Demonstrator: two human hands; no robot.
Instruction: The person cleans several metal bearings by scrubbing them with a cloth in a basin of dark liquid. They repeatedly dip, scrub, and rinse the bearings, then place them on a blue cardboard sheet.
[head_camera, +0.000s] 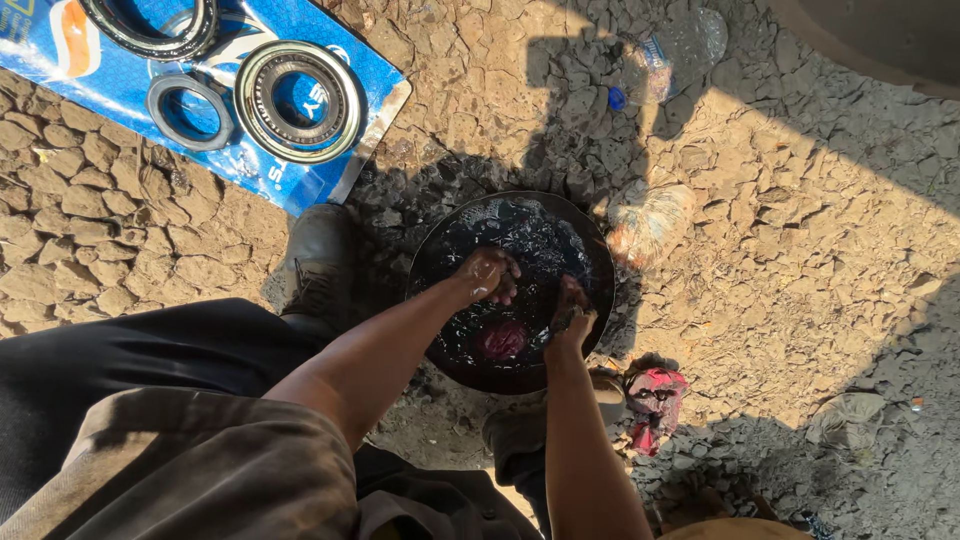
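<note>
Head view: 2 hands in dark pan (590, 262); left hand (487, 277) curled, right hand (572, 318) fisted, contents unclear.

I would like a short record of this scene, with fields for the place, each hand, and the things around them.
place: cracked dry ground, partly in shadow
left hand: left hand over the black basin, fingers curled; contents of the grip unclear
right hand: right hand in the same basin, wet and dark
basin contents: dark shiny liquid, a reddish rag
nearby: bearing rings on a blue sheet, a clear plastic bottle, a pink rag
</note>
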